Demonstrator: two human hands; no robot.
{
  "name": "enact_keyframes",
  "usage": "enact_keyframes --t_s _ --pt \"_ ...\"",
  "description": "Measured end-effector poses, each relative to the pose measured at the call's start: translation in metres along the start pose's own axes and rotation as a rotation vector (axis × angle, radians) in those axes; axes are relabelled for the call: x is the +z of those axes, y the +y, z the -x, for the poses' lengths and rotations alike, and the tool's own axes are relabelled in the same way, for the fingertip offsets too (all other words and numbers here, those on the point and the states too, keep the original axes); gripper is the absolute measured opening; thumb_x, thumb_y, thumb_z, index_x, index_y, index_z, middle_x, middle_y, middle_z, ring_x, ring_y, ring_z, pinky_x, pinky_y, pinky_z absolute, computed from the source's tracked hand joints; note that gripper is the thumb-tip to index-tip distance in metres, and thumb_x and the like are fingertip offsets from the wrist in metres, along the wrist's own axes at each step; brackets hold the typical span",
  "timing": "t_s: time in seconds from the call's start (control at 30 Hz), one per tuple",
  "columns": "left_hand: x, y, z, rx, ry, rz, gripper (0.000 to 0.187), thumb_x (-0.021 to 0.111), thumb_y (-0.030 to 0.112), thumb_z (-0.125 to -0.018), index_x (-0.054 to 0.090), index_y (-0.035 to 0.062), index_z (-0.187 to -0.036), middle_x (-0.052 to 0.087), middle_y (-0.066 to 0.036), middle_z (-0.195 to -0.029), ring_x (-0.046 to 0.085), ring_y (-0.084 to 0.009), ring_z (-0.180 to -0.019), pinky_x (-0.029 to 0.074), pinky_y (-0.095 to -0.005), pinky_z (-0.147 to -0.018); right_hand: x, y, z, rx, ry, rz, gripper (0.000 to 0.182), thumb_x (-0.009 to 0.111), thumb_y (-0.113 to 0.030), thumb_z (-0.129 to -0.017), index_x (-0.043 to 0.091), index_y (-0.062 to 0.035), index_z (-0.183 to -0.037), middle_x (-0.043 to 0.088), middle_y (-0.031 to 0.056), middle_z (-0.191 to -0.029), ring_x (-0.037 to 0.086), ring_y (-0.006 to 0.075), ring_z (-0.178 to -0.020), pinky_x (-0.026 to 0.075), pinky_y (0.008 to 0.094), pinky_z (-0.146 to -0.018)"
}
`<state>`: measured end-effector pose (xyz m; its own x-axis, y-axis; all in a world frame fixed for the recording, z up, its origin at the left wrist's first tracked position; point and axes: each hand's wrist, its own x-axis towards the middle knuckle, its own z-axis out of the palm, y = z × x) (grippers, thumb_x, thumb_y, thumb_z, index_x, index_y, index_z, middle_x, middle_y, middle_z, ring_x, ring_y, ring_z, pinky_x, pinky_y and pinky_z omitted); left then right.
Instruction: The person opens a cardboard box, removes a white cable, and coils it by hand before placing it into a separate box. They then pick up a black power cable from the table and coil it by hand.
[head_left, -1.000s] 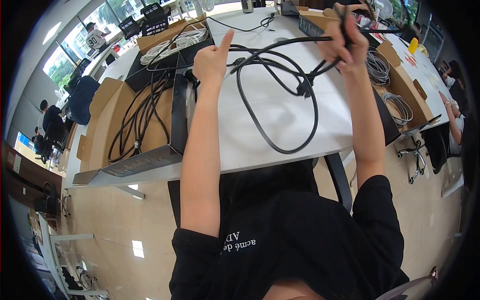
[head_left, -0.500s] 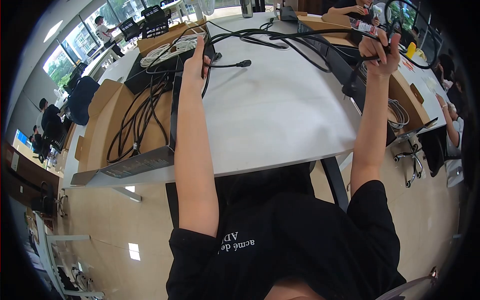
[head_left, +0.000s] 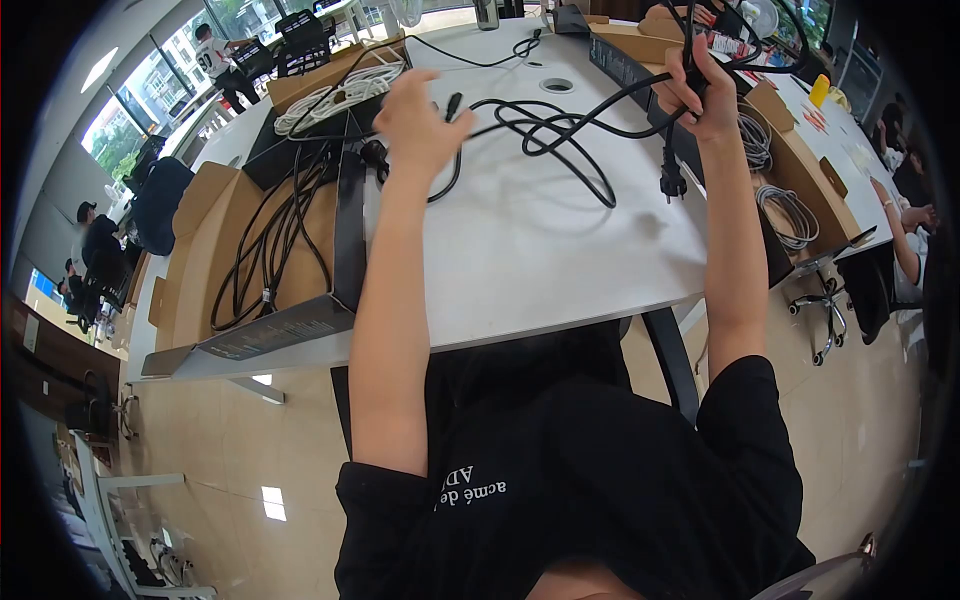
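Near the table's right side my right hand (head_left: 703, 95) is closed around a black cable (head_left: 625, 100), raised above the table. A plug (head_left: 673, 178) hangs below that hand, and loops of the cable rise past its top. The cable trails left over the table in loose tangled loops (head_left: 560, 135). My left hand (head_left: 422, 125) has its fingers apart and is slightly blurred, with a black connector (head_left: 453, 105) just beside it. Whether that hand touches the cable cannot be made out.
An open box (head_left: 350, 230) at the left holds black and white cables. Another open box (head_left: 830, 225) at the right holds grey cables (head_left: 790, 215). A grommet (head_left: 556, 86) is set in the white table (head_left: 560, 270). People sit at the far right.
My left hand has spread its fingers and let go of the cable. My right hand has moved left, still holding cable. The cable between them has sunk into loops on the table.
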<state>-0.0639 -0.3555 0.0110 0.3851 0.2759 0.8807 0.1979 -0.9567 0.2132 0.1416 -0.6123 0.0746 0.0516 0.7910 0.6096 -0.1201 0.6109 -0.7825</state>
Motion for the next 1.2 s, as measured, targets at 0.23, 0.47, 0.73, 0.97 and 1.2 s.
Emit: enact_keyframes --t_s 0.23,0.47,0.73,0.97,1.2 --pt "0.023 0.038 0.024 0.233 -0.55 0.027 0.028 0.059 0.022 -0.068 0.06 0.0139 -0.095 0.061 -0.003 -0.091 0.055 -0.0221 -0.087 0.026 -0.0489 -0.092 0.006 0.009 -0.004 0.063 -0.012 0.1 0.052 0.026 -0.046 -0.093 0.047 -0.0055 -0.068 0.03 -0.0035 -0.036 0.023 0.0069 -0.03 0.02 0.0188 -0.028" --pt "0.014 0.013 0.002 -0.224 -0.171 0.028 0.026 0.043 0.027 -0.08 0.063 0.0104 -0.078 0.062 -0.007 -0.07 0.057 -0.0244 -0.076 0.031 -0.0397 -0.082 0.009 0.003 0.001 0.138 0.131 0.421 0.053 0.034 -0.051 -0.09 0.051 -0.0068 -0.066 0.033 -0.0036 -0.038 0.028 0.0067 -0.035 0.022 0.0198 -0.034" --pt "-0.008 -0.006 -0.005 -0.327 -0.188 0.19 0.023 0.045 0.026 -0.081 0.066 0.0154 -0.081 0.063 -0.005 -0.07 0.06 -0.0234 -0.07 0.035 -0.0335 -0.08 -0.003 0.003 -0.001 -0.024 0.612 0.333 0.044 0.037 -0.044 -0.091 0.053 -0.0073 -0.073 0.035 -0.0029 -0.045 0.034 0.0071 -0.043 0.027 0.0188 -0.041" --pt "-0.032 0.027 -0.003 -0.158 -1.217 0.003 0.066 0.071 0.022 -0.061 0.049 0.0184 -0.123 0.054 -0.004 -0.117 0.049 -0.0222 -0.109 0.033 -0.0347 -0.094 -0.015 -0.003 0.003 -0.294 0.365 -0.307 0.038 0.044 -0.04 -0.09 0.052 -0.0046 -0.079 0.035 -0.0022 -0.051 0.03 0.0076 -0.053 0.026 0.0184 -0.04" --pt "-0.07 0.055 -0.014 -0.228 -0.897 0.739 0.083 0.08 0.034 -0.052 0.046 0.001 -0.12 0.052 -0.013 -0.114 0.046 -0.0275 -0.111 0.033 -0.0371 -0.095 0.019 0.018 -0.012 -0.138 0.239 -0.407 0.039 0.045 -0.04 -0.089 0.052 -0.0032 -0.079 0.032 -0.0041 -0.048 0.028 0.0056 -0.049 0.024 0.0153 -0.035"
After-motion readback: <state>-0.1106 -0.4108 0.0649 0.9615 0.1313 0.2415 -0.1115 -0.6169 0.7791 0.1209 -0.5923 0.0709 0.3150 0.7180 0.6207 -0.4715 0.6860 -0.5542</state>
